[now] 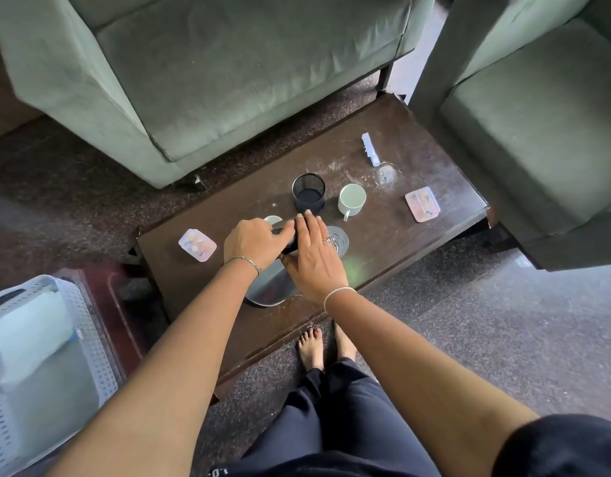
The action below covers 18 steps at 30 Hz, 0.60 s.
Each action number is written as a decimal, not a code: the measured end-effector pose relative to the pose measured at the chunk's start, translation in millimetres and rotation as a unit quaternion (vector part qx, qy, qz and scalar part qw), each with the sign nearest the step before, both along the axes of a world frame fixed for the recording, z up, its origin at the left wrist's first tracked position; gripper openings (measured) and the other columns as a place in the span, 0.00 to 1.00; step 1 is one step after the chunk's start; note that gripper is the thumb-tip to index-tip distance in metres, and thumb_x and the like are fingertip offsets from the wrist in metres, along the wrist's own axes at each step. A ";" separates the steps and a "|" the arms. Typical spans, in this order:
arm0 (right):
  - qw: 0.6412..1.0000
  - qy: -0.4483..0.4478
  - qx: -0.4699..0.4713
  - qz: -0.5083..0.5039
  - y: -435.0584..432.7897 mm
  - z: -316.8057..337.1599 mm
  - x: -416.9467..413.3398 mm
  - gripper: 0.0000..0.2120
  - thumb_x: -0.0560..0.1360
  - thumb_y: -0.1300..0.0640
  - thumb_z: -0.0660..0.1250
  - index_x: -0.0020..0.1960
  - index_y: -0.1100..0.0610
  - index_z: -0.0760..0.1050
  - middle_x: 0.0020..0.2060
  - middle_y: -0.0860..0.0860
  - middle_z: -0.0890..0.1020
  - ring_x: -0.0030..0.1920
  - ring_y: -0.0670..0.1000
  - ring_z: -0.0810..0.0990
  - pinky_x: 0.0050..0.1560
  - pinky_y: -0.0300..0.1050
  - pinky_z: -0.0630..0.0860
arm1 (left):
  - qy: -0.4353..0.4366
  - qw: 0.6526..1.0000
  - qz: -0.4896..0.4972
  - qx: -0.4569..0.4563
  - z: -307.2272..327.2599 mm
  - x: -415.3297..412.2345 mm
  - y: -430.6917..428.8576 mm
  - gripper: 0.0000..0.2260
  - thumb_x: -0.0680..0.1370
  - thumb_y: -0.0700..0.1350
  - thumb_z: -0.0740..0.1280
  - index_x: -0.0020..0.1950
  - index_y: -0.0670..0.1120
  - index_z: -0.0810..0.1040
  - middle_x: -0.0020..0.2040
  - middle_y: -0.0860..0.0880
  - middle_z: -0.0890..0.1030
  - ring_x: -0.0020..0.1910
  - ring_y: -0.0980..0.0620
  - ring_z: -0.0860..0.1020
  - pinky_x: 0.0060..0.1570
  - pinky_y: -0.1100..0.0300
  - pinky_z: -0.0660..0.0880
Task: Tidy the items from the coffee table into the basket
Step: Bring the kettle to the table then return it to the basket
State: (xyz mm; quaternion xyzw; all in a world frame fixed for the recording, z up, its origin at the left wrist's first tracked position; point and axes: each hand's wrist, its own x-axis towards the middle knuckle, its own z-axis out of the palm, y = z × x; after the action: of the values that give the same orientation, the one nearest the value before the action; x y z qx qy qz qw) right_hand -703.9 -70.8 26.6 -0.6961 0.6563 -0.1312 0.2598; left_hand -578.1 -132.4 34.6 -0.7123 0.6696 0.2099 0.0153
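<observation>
Mugs: I count two, a white mug (351, 200) and another mug (272, 220) mostly hidden
Pink trays: two (197, 244) (422, 204)
Mesh cups: one (308, 192)
Baskets: one (90, 335)

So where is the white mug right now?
Head view: the white mug stands right of centre on the coffee table, beside the black mesh pen holder.

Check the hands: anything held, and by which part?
Both the left hand and right hand are on a dark object near its top; its identity and the exact grip are hidden.
</observation>
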 end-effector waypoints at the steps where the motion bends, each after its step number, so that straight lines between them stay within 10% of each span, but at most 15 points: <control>1: 1.000 0.000 0.000 0.001 -1.4 -0.9 -0.3 0.35 0.79 0.47 0.60 0.76 0.65 0.53 0.76 0.62 0.57 0.76 0.61 0.53 0.77 0.51 0.51 | 0.000 1.000 0.004 0.002 -0.6 -0.2 -1.1 0.28 0.68 0.70 0.52 0.27 0.47 0.71 0.34 0.44 0.80 0.36 0.43 0.75 0.32 0.58 0.65; 18: 0.999 -0.015 0.028 -0.019 -7.3 -19.0 -1.6 0.34 0.79 0.47 0.59 0.77 0.65 0.52 0.76 0.61 0.56 0.76 0.60 0.53 0.76 0.53 0.52 | -0.037 0.999 -0.024 0.025 -7.7 -9.8 -12.8 0.27 0.70 0.69 0.53 0.25 0.48 0.68 0.37 0.42 0.83 0.40 0.41 0.80 0.34 0.58 0.69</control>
State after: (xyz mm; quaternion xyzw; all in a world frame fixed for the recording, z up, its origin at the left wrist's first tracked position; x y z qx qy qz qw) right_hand -705.5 -78.1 7.6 -0.6741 0.6686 -0.1285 0.2865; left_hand -587.9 -145.3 26.9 -0.7028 0.6799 0.1997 0.0623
